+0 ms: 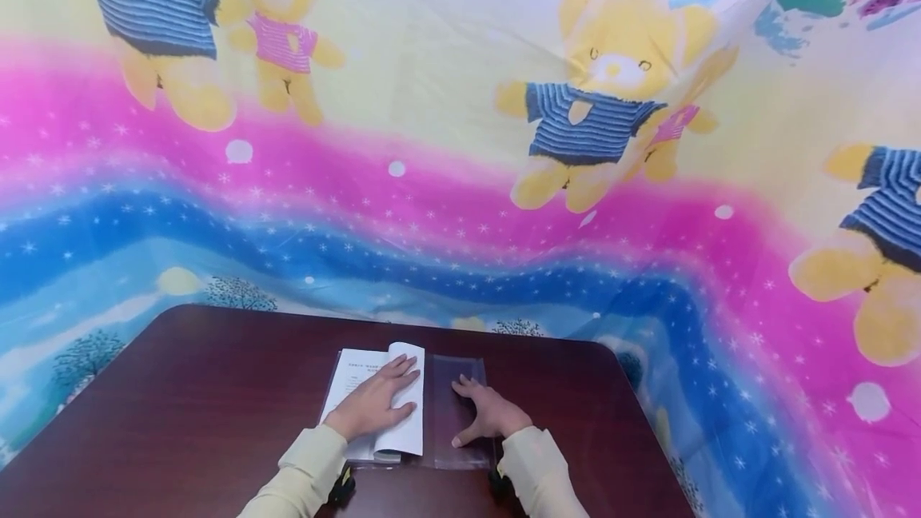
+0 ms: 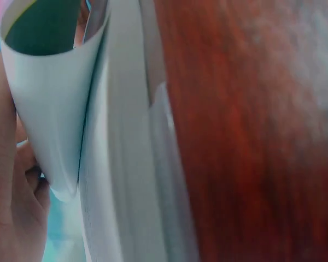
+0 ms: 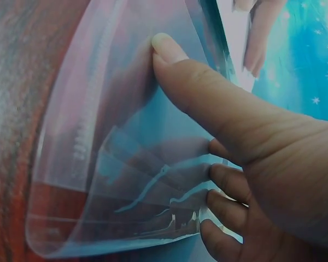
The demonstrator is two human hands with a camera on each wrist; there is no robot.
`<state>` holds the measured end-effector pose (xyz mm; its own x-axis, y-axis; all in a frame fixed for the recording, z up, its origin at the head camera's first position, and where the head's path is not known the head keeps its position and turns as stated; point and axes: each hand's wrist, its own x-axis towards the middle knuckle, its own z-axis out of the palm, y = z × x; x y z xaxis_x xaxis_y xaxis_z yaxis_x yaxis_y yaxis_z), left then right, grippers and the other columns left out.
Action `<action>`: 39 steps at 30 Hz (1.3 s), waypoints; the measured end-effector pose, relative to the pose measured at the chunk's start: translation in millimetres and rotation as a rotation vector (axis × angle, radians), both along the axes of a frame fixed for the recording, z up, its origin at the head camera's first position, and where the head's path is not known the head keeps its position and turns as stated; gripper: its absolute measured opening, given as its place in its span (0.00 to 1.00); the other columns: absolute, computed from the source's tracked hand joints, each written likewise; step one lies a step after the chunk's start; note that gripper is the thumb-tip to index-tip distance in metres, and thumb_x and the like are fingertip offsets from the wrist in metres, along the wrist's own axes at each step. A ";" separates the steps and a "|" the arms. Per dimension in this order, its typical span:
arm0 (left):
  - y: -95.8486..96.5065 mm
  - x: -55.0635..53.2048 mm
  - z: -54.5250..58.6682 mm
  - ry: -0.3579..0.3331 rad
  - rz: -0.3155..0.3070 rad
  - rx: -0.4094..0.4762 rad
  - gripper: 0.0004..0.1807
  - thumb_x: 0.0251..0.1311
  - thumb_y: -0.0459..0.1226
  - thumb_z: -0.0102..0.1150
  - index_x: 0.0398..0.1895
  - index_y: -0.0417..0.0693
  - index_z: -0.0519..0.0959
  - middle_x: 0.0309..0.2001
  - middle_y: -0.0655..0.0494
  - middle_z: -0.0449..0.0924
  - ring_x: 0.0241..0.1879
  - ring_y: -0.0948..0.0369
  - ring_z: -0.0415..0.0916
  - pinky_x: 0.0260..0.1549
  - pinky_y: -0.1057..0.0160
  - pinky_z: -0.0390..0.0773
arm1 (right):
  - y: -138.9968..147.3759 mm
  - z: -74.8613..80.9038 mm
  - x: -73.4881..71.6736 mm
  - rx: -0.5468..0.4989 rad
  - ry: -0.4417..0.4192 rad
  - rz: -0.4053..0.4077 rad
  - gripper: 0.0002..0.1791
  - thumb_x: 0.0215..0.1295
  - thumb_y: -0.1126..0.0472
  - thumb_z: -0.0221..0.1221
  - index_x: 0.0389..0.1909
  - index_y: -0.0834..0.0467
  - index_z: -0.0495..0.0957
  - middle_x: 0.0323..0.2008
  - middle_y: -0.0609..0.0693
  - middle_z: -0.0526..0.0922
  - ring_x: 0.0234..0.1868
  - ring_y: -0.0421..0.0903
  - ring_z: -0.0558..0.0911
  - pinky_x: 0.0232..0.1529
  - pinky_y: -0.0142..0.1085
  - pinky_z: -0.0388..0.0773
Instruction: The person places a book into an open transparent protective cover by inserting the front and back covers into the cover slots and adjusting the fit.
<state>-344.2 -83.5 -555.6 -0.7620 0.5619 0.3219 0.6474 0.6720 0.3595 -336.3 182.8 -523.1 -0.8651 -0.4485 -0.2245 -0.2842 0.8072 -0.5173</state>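
Note:
A book [image 1: 352,370] with a printed page showing lies on the table, with a clear plastic book cover [image 1: 449,456] spread out under it to the right. My left hand [image 1: 374,404] rests on a folded-over cover sheet [image 1: 412,432], fingers extended. In the left wrist view that sheet [image 2: 54,103] curls into a loop, white outside and dark green inside, beside the thick page edges [image 2: 134,142]. My right hand [image 1: 492,412] touches the plastic's right flap with spread fingers. The right wrist view shows its thumb lying on the clear plastic [image 3: 120,158].
The dark reddish-brown table [image 1: 180,414] has rounded far corners. Behind and beside it hangs a colourful cloth [image 1: 432,206] printed with bears and snowflakes. Dark wrist devices show under both cream sleeves [image 1: 309,462].

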 end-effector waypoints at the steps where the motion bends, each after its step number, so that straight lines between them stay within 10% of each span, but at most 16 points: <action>1: 0.9 -0.3 0.0 0.004 0.002 -0.009 0.32 0.68 0.47 0.57 0.69 0.36 0.72 0.75 0.41 0.64 0.77 0.43 0.56 0.72 0.45 0.62 | 0.0 0.4 0.1 0.002 0.000 0.001 0.53 0.51 0.54 0.79 0.77 0.58 0.62 0.80 0.59 0.54 0.79 0.65 0.54 0.70 0.62 0.64; 39: 27.7 -0.1 2.0 0.077 0.007 -0.248 0.34 0.59 0.50 0.61 0.63 0.35 0.78 0.67 0.41 0.75 0.68 0.44 0.71 0.69 0.49 0.68 | 1.0 0.2 1.9 -0.004 -0.009 0.004 0.53 0.51 0.54 0.79 0.77 0.57 0.62 0.80 0.58 0.53 0.79 0.65 0.52 0.70 0.63 0.62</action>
